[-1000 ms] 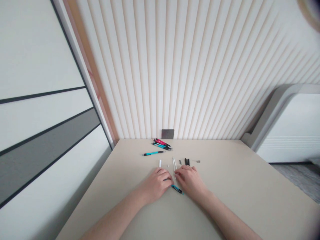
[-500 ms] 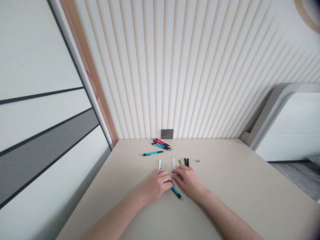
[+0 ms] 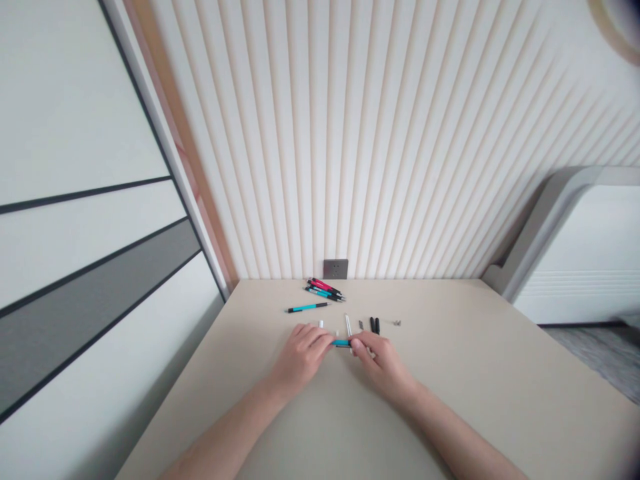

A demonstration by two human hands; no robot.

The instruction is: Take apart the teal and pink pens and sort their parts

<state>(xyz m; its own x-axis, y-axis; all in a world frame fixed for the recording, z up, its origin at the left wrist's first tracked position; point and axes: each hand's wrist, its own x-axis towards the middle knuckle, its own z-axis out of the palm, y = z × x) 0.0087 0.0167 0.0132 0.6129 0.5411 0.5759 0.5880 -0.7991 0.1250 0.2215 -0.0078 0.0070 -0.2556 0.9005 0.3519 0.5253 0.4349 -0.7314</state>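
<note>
Pinching blue pen [image 3: 341, 343], left hand [image 3: 301, 351] and right hand [image 3: 381, 355] closed, we may brush white rods [image 3: 349, 325] beyond the right, rolling them.

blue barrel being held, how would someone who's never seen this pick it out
On the beige table, look near the middle, where the left grip and right grip nearly meet. The blue barrel spans the gap between them, held from both sides. Other blue pens lie loose farther back, towards the ribbed wall; only this one is held.
</note>
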